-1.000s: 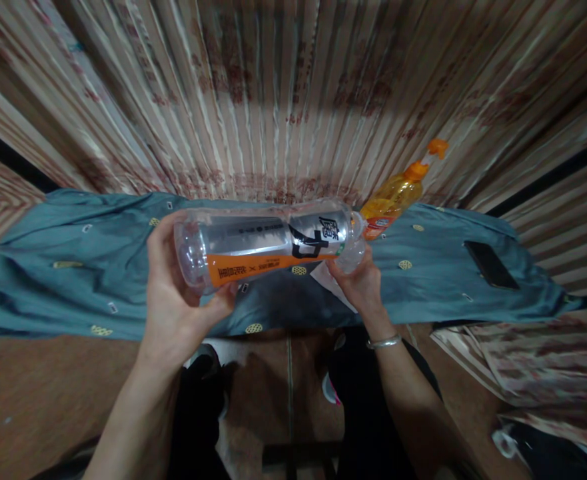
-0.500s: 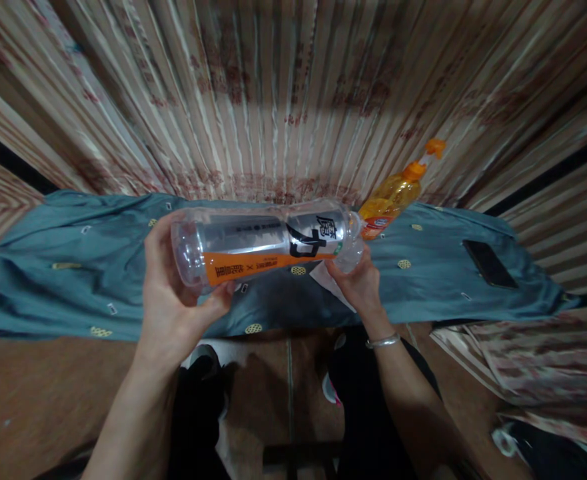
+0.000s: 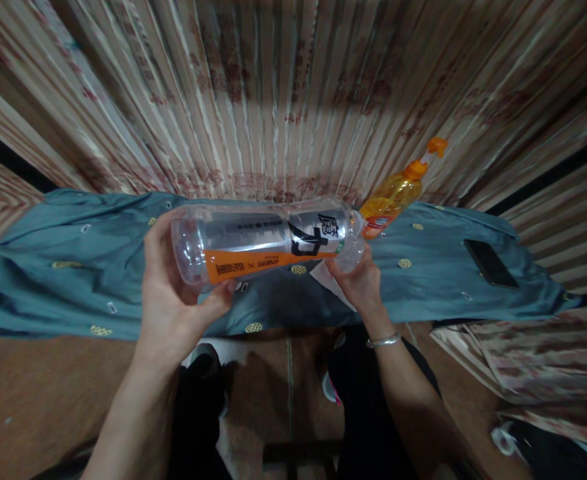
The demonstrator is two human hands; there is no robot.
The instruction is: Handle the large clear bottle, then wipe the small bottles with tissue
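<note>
A clear plastic drink bottle (image 3: 263,243) with a silver and orange label lies sideways across the middle of the head view, its base to the left and its neck to the right. My left hand (image 3: 173,300) is wrapped around the base end, thumb along the lower side. At the neck end my right hand (image 3: 359,279) grips the bottle, and a silver bangle circles that wrist. Some of the fingers of both hands are hidden behind the plastic. Just beyond the neck stands a yellow pump bottle (image 3: 393,195) with an orange top, its lower part partly covered.
A teal patterned cloth (image 3: 98,267) covers the narrow table. White paper (image 3: 330,283) lies on it beneath my right hand, and a black phone (image 3: 490,263) rests at the right. Behind hangs a pleated curtain (image 3: 273,100). My legs are below the table's near edge.
</note>
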